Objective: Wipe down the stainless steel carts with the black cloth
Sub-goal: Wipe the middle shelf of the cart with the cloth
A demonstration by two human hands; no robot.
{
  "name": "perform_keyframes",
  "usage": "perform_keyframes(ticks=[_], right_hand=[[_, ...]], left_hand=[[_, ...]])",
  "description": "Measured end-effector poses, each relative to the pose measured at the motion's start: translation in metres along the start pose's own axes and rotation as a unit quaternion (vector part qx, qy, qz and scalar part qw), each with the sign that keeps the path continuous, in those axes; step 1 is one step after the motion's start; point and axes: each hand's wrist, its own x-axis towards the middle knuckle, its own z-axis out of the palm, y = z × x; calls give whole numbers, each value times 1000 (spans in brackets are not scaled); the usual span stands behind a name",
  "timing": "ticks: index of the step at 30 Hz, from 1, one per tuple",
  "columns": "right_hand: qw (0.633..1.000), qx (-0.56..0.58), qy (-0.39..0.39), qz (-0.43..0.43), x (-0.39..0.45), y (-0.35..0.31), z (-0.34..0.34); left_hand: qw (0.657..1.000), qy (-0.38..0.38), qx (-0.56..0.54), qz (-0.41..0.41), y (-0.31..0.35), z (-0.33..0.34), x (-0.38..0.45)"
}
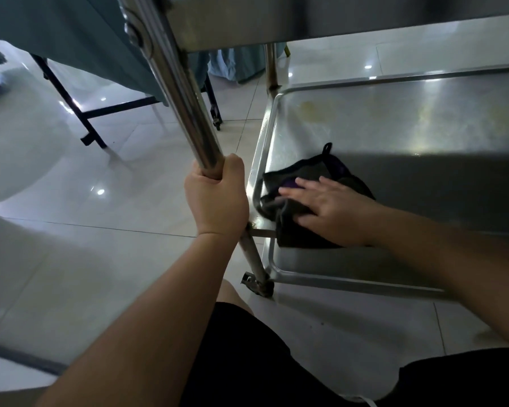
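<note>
Steel fills the right half of the view: the cart's lower shelf [394, 127] is a shallow tray with a raised, rounded rim running along its left and near edges. The black cloth [291, 183] lies bunched in the near-left corner of that shelf, its left fold pushed up against the rim and a small hanging loop pointing toward the shelf's far side. The right hand [329, 210] lies flat on top of the cloth, fingers straight and slightly spread, pressing it down rather than gripping it. Beyond the cloth the shelf surface stretches open to the right and to the far rim, marked with a few yellowish stains near the far-left corner.

The left hand [216, 195] is wrapped tightly around the cart's upright post [177, 83], fingers curled fully round the tube just outside the shelf's left rim. The post slants up to the underside of the upper shelf [276, 22], which overhangs the lower one. Below the hand the post ends at a caster bracket [259, 282] on the tiled floor [115, 207].

Left of the cart lies open floor, then a black table frame [80, 113] under a teal tablecloth [71, 33]. The person's knees in black shorts [247, 348] sit close to the shelf's near edge.
</note>
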Motion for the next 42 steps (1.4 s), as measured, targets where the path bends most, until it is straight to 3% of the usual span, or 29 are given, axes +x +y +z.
perform_keyframes(ticks=[5,11,19,24,28,31,35,38,42], right_hand=[[991,-24,77,108,68,-39,6],[998,-38,48,-9,69,-70,26],[993,-49,108,1,9,-41,30],[991,-89,101,22,-44,6,19],[989,-78,120,41,-72,28,12],[988,-75,127,54,-89,43,9],[987,-75,122,71,-116,70,8],[984,-81,130,89,-142,96,6],[977,-73,140,140,-181,132,-1]], left_hand=[[1000,10,6,0,0,1,1],[1000,19,23,8,-2,0,3],[999,5,47,3,5,-2,-4],[985,-3,173,-4,1,-12,-16],[947,-34,312,-64,-33,-29,-77],[950,-45,292,-104,-45,-22,-133],[937,-186,294,27,-36,21,-155],[900,-272,307,144,-23,67,-149],[850,-341,348,203,-14,132,-148]])
